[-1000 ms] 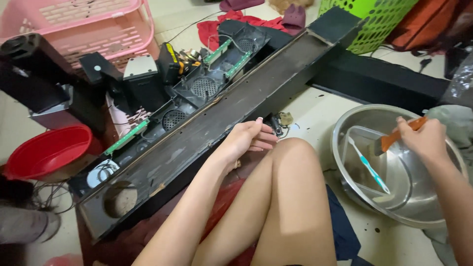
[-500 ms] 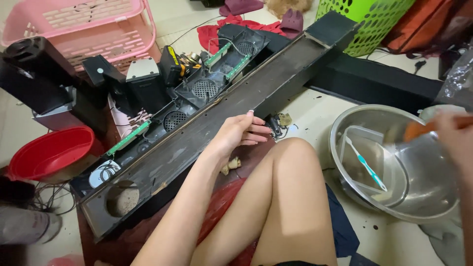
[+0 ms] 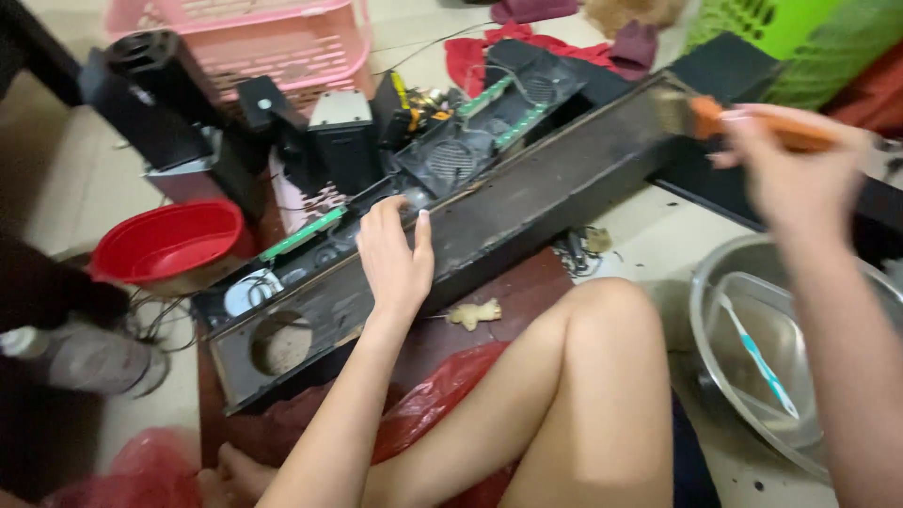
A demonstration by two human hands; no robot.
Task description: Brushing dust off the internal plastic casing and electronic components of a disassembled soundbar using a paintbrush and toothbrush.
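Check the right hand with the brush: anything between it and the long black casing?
Nothing visible. The right hand holds an orange-handled brush with its bristles right at the long black casing, with no object between them. The left hand rests on the casing farther down its length, away from the brush.

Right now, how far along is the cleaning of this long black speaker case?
Done: the speaker case lies opened, its circuit boards exposed. In hand: the left hand steadies its upper edge while the right hand brings an orange-handled brush to its far end. Left: the side panel looks dusty, and a toothbrush waits in the metal bowl.
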